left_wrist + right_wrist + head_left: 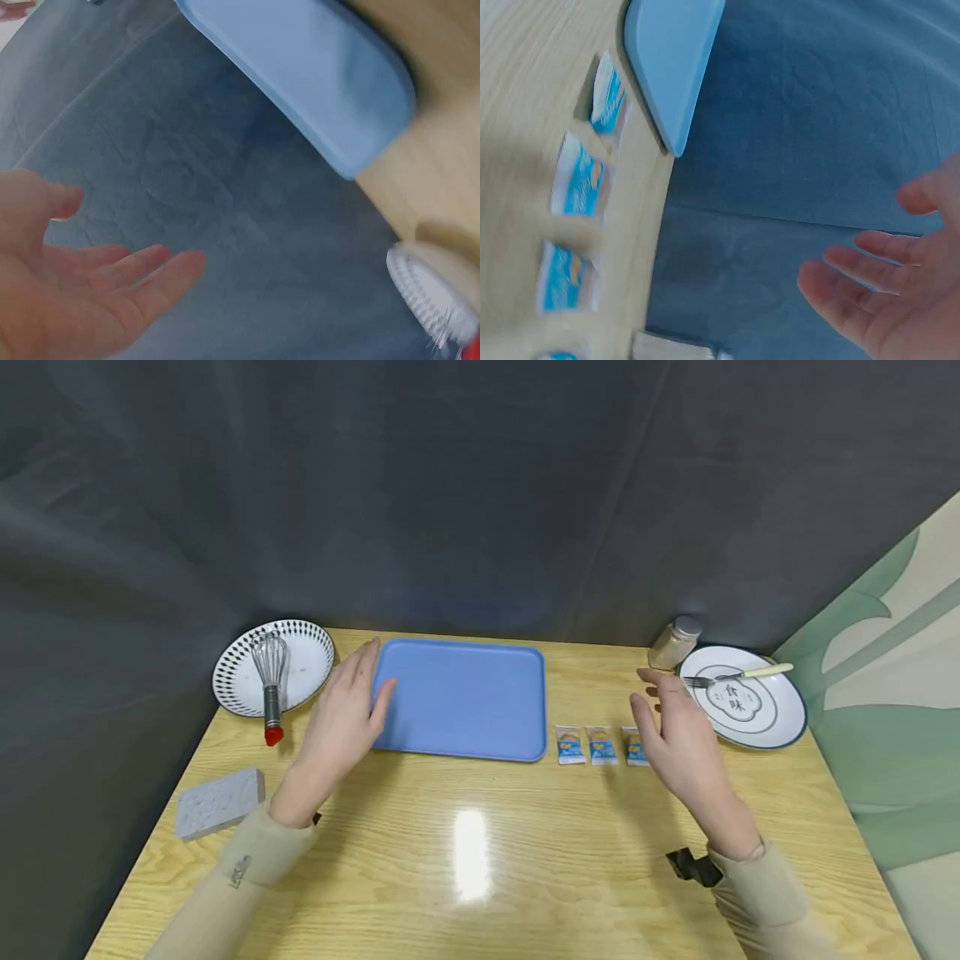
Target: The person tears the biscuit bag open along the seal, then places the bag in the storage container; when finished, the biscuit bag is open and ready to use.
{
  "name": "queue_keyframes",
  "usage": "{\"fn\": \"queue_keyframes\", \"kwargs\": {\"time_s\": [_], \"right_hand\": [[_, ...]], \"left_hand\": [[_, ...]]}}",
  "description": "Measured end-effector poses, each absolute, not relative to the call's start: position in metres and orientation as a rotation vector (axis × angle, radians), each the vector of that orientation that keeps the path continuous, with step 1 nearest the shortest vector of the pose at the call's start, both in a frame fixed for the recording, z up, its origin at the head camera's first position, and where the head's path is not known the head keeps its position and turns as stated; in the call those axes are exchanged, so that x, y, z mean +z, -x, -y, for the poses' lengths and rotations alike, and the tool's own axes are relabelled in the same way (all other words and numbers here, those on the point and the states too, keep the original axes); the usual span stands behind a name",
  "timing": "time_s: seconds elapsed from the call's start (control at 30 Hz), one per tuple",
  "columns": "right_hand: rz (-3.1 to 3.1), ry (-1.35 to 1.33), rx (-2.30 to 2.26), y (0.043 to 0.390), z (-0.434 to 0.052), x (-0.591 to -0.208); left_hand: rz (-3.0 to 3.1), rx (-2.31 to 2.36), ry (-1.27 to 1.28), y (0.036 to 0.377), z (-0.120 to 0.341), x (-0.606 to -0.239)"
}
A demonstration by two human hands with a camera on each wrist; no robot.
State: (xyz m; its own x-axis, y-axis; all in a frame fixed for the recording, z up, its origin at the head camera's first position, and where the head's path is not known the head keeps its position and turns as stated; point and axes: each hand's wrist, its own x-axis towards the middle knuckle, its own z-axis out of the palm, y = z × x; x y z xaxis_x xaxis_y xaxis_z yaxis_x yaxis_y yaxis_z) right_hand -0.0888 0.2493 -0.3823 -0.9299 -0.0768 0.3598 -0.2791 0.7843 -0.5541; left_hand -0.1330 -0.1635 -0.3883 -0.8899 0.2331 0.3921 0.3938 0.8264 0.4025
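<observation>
A blue tray point(465, 697) lies flat on the wooden table point(480, 852), with nothing on it. My left hand point(372, 675) hovers open at the tray's left edge, fingers straight; whether it touches the rim is unclear. In the left wrist view the open palm point(90, 285) holds nothing, and the tray point(300, 67) is blurred beyond it. My right hand point(647, 693) is open above the table, right of the tray. Small blue-and-white packets point(570, 745) lie in a row just below it; the rightmost is partly hidden. The right wrist view shows several packets point(577, 180) and the empty palm point(885, 285).
A patterned plate point(307, 652) holding a whisk point(270, 681) with a red handle tip sits at the back left. A grey sponge point(219, 802) lies near the left edge. At the back right stand a spice jar point(675, 643) and a white plate point(750, 727) with a fork point(738, 675).
</observation>
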Motion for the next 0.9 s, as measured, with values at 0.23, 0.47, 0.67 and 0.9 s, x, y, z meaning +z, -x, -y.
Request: {"fn": "queue_keyframes", "kwargs": {"time_s": [0.23,0.47,0.67,0.9], "right_hand": [[2.656,-0.22,1.078,0.088,-0.24,-0.401],[2.725,-0.203,1.117,0.09,-0.234,-0.425],[2.755,-0.199,1.116,0.093,-0.23,-0.441],[2.845,-0.16,1.101,0.092,-0.231,-0.447]], "left_hand": [[2.577,-0.904,0.458,0.13,0.127,-0.41],[2.559,-1.074,0.502,0.124,0.078,-0.435],[2.578,-1.158,0.522,0.125,0.037,-0.447],[2.65,-1.368,0.528,0.118,-0.001,-0.455]]}}
